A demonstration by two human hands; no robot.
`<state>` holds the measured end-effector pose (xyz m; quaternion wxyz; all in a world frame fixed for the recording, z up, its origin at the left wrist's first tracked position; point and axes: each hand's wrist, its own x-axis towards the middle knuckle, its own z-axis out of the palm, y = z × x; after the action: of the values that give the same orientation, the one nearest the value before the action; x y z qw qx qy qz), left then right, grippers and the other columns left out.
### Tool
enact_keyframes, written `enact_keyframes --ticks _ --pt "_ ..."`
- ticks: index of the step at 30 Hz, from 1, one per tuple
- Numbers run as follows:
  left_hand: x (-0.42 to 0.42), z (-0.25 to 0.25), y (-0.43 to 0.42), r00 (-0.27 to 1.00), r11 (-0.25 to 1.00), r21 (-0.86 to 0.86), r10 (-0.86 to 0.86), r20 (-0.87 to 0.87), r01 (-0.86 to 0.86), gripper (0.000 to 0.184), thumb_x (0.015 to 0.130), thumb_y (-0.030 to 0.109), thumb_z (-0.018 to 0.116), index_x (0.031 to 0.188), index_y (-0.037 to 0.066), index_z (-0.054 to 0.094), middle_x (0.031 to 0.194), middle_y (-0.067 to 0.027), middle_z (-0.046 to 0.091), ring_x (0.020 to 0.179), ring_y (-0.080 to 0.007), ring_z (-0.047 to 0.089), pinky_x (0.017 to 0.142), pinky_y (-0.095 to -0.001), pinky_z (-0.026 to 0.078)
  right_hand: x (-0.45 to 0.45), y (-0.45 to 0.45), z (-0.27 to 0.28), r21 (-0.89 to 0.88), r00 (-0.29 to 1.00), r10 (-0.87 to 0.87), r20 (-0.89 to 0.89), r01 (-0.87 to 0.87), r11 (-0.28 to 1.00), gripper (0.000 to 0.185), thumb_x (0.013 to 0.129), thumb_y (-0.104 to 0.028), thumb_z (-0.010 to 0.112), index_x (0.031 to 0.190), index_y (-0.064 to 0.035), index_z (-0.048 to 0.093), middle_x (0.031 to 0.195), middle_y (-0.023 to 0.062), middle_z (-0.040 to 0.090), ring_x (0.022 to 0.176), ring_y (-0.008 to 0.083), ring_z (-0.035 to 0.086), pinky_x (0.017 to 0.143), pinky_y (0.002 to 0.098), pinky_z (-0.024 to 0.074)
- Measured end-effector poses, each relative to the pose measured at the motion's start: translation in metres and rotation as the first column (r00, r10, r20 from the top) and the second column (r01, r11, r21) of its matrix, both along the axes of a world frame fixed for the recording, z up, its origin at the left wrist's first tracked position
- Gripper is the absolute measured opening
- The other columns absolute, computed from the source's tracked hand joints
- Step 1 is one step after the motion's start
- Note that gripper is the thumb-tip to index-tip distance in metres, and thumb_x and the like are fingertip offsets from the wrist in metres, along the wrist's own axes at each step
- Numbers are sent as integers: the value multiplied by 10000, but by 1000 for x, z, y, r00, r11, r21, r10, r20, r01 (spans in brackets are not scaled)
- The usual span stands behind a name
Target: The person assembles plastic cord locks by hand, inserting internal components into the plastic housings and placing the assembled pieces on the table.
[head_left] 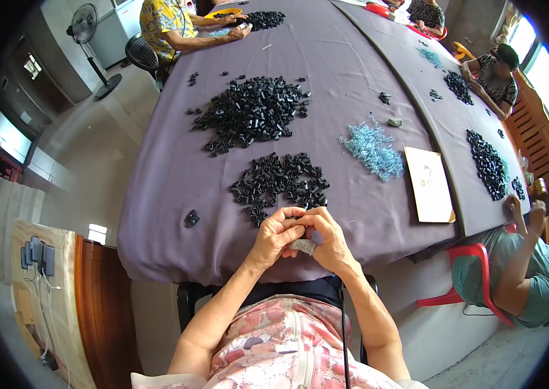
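Nearest to us is our pink shirt (255, 353), and just past it our left hand (273, 242) and right hand (330, 240) meet over the edge of the table (164, 201), probably so each can steady the other. Their fingers are bent inward and drawn together, thumbs close; the tips overlap, so we cannot tell how tightly they close or whether they pinch anything. Between them shows a pale, speckled band (303, 246); we cannot say whether it is held or worn. Black parts (274, 185) lie loose just past our fingers, spread thin, we judge, for easy picking, while a bigger pile (251, 110) beyond looks like a reserve. Blue bits (373, 152) sit apart to the right, presumably to avoid mixing, with a card (428, 185) near them.
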<state>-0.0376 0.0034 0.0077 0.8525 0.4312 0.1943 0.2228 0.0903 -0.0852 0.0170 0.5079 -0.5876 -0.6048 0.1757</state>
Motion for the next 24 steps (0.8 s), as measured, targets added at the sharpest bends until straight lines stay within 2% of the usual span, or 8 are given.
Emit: enact_keyframes --ticks 4,6,7,10,11,13,18,24 --pt "-18 7 6 991 995 75 75 -112 -67 224 854 81 588 1053 0 522 805 -99 638 491 -60 507 382 -180 359 1 -5 17 -70 998 -61 7 62 996 486 660 -181 777 1072 -52 554 979 87 524 825 228 537 709 322 467" --pt "-39 23 15 956 941 303 214 -199 -147 153 844 88 601 976 18 567 776 -90 643 484 -65 504 409 -186 371 11 -6 12 -63 992 -123 25 124 990 451 684 -174 763 1065 -43 560 942 77 535 770 202 527 692 300 463" --pt "-50 24 21 919 877 443 315 -236 -187 127 839 88 605 946 23 586 780 -82 648 484 -71 506 422 -199 381 16 -6 7 -48 982 -187 -15 186 981 382 698 -107 744 1034 -35 577 888 72 545 718 179 521 674 294 463" --pt "-85 21 45 733 388 909 661 -160 -152 83 798 49 620 874 19 610 759 -70 619 548 -134 550 488 -264 422 29 -8 4 -135 923 -381 -56 371 919 260 701 26 670 949 -35 616 823 59 552 676 150 513 628 267 452" --pt "-94 29 51 696 193 977 714 -73 -95 87 783 32 623 867 16 611 752 -76 601 582 -167 571 514 -290 440 35 -9 4 -144 917 -399 -25 391 909 253 700 32 664 940 -35 619 815 56 553 674 149 512 623 265 450" --pt "-109 14 66 661 -47 998 748 57 -33 103 763 7 622 864 20 606 758 -90 561 637 -231 583 556 -321 465 49 -12 4 -160 898 -438 35 437 885 241 698 44 651 924 -35 624 800 49 554 668 148 511 612 261 444" --pt "-116 -7 74 652 -108 983 759 -13 145 79 765 8 611 840 31 602 835 -80 533 715 -245 582 591 -342 476 102 -8 0 -75 761 -588 272 626 776 216 681 55 599 877 -36 609 818 94 564 696 236 557 640 337 452" --pt "-112 -10 79 599 -104 987 801 7 126 76 777 35 608 853 29 604 837 -68 522 725 -235 575 599 -337 475 150 -3 -20 7 579 -641 504 739 674 313 671 75 501 934 -72 588 942 130 518 911 326 503 771 417 413"
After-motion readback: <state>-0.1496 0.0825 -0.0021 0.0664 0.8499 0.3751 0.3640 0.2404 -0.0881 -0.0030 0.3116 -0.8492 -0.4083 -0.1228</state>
